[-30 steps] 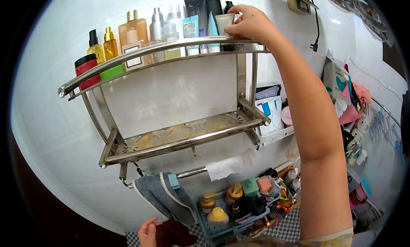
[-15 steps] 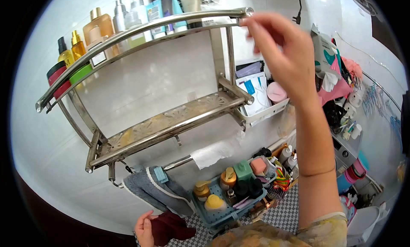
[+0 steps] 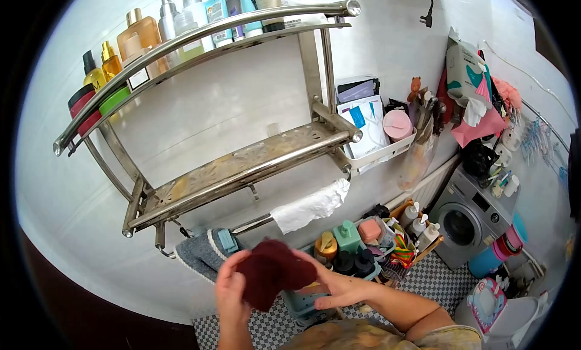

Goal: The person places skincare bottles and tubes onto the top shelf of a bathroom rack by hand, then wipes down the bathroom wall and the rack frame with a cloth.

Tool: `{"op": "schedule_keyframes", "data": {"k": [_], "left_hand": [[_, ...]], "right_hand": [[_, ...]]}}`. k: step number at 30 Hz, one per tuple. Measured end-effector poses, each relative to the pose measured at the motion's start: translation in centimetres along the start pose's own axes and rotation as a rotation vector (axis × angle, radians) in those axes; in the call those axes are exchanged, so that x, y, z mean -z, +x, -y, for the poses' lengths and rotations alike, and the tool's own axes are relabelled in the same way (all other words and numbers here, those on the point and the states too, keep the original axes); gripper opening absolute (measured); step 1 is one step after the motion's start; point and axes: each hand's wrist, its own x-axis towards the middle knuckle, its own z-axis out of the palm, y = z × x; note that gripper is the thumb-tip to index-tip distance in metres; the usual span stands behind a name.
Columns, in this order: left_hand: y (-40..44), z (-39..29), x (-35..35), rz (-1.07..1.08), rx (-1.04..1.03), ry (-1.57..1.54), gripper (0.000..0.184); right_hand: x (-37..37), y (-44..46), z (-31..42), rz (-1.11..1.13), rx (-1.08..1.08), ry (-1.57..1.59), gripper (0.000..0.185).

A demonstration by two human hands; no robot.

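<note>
A dark red cloth [image 3: 270,274] is bunched up between my two hands, below the metal shelf rack [image 3: 242,162]. My left hand [image 3: 231,292] grips its left side, with the fingers curled at the edge. On the other side, my right hand [image 3: 339,287] holds the cloth's right edge. Its fingertips are partly hidden behind the fabric, and the thumb lies lower down. A grey towel [image 3: 203,253] with a blue clip hangs just left of the cloth. The rack's lower shelf shows brownish stains, while bottles, tubes and jars stand on the upper shelf.
A white crumpled sheet [image 3: 311,206] drapes over the rail under the rack. To its right hangs a white basket [image 3: 387,154] of toiletries. Bottles fill containers near the checkered floor [image 3: 433,283]. A washing machine [image 3: 458,224] stands at the right, with a toilet [image 3: 514,313] nearer.
My right hand has come down from the rack's upper right end to the cloth. My left hand has raised the cloth, and both hands now meet at it.
</note>
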Motion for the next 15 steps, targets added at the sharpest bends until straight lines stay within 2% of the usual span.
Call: {"op": "schedule_keyframes", "data": {"k": [1, 2, 3, 4, 5, 6, 7, 9, 12, 14, 15], "left_hand": [[0.0, 0.0, -0.7, 0.081, 0.044, -0.004, 0.044], [0.2, 0.7, -0.3, 0.219, -0.022, 0.218, 0.054], [0.5, 1.1, -0.4, 0.357, -0.087, 0.439, 0.065], [0.5, 1.2, -0.9, 0.430, -0.093, 0.536, 0.079], [0.5, 1.0, -1.7, 0.430, -0.094, 0.536, 0.079], [0.4, 0.7, -2.7, 0.446, -0.187, 0.717, 0.079], [0.4, 0.7, -3.3, 0.459, -0.281, 0.899, 0.079], [0.4, 0.9, -3.8, 0.432, -0.264, 0.909, 0.075], [0.7, 0.7, -4.1, 0.316, -0.338, 0.957, 0.067], [1.3, 0.8, -3.5, 0.291, -0.215, 0.770, 0.055], [1.5, 0.9, -3.7, 0.295, -0.217, 0.774, 0.055]], "right_hand": [[-0.6, 0.0, -0.1, -0.074, 0.023, 0.219, 0.085], [-1.1, 0.2, -0.2, -0.150, 0.116, 0.407, 0.077], [-0.7, 0.2, -0.1, -0.147, 0.118, 0.406, 0.077], [-0.2, 0.1, 0.0, -0.243, 0.054, 0.478, 0.072], [0.3, 0.1, 0.2, -0.340, -0.010, 0.550, 0.067], [0.3, 0.0, 0.7, -0.410, 0.012, 0.490, 0.055], [0.6, 0.0, 0.9, -0.409, 0.011, 0.490, 0.055], [1.1, 0.0, 1.2, -0.475, 0.088, 0.213, 0.047], [1.7, 0.1, 2.3, -0.560, 0.170, 0.193, 0.040], [2.2, -0.1, 2.2, -0.610, 0.239, 0.163, 0.037], [2.3, 0.0, 2.2, -0.611, 0.243, 0.164, 0.037]]}}
